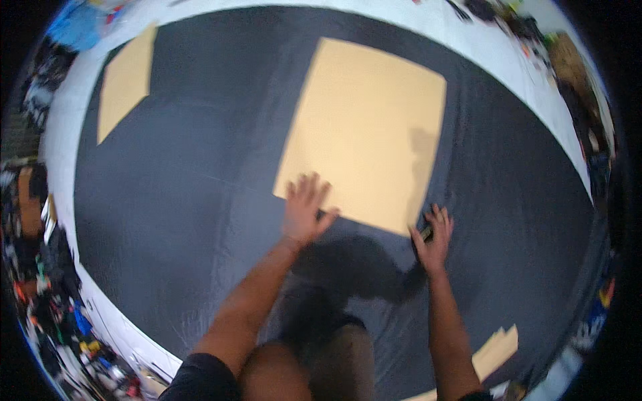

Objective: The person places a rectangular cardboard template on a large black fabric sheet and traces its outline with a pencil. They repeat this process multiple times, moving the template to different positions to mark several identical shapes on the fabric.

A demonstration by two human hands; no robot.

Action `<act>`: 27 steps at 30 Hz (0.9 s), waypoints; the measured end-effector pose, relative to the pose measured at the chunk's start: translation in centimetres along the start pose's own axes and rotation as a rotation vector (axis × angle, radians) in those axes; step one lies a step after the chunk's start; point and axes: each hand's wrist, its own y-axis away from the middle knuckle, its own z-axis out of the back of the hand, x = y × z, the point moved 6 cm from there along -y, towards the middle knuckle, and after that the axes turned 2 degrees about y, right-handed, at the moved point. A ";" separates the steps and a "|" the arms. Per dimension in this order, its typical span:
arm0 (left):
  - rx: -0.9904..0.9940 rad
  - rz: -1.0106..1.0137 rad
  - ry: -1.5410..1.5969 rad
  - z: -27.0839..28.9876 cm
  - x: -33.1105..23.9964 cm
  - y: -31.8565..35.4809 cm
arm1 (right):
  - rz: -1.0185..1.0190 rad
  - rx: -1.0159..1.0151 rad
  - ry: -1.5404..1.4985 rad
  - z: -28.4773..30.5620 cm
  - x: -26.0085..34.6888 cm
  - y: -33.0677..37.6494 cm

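Note:
A large tan sheet of card or paper [364, 127], four-sided with slightly rounded far corners, lies flat on a wide dark grey sheet of material [174, 194]. My left hand [307, 210] rests with fingers spread over the card's near left corner, the thumb along its near edge. Beside the near right corner is my right hand [433, 242], its fingers curled round a small dark object [426, 232] with a yellowish mark. I cannot make out what kind of object it is. My shadow falls on the dark sheet between my arms.
Another tan piece [127, 83] lies at the far left of the dark sheet. Near the lower right is a tan strip with a jagged end [496, 351]. A white surface [63, 180] borders the dark sheet. Mixed clutter [60, 314] lines the left side, with more at the far right.

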 end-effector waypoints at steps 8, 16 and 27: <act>-0.071 -0.003 -0.037 1.6 0.6 -0.1 | -0.019 -0.055 -0.079 0.0 1.2 -1.0; -0.063 0.012 -0.039 1.8 0.6 -0.1 | -0.033 -0.061 -0.082 -0.1 1.4 -0.8; -0.060 0.014 -0.033 1.8 0.3 0.0 | 0.010 -0.087 -0.078 0.1 1.4 -0.7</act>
